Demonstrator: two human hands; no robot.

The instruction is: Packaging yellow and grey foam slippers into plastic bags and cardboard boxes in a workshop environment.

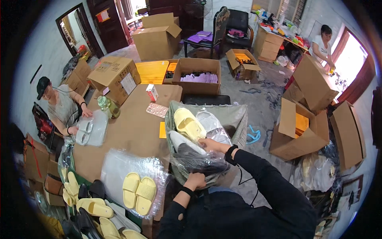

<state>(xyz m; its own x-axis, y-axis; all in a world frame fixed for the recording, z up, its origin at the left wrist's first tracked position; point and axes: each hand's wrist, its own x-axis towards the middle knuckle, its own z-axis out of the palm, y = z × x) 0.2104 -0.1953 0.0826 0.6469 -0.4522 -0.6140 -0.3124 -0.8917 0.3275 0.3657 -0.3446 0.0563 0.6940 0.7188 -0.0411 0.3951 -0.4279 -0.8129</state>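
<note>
- The left hand [195,181] is curling shut around the near edge of a clear plastic bag of dark slippers [197,161], gripping it from below.
- The right hand [210,145] is lying on top of the same bag, fingers pressing down on the plastic and closing on its upper edge; a black band is sitting on that wrist.
- The bag is resting at the mouth of a large grey-green sack [234,117], just off the tabletop's right edge and in front of the person's chest.
- Inside the sack, a bagged yellow slipper [189,123] and a bagged pale slipper [213,124] are lying just behind the hands.
- To the left, a pair of yellow slippers [139,192] is lying on a stack of clear plastic bags [119,167] on the brown tabletop [131,131].
- Further out on the tabletop, a small orange card [162,130], a pink blister sheet [157,110] and a green bottle [108,106] are sitting well apart from the hands.
- At the far left, another person's hands [81,121] are pressing on a bagged pair of pale slippers [89,129].
- Open cardboard boxes [197,75] are standing beyond the tabletop.
</note>
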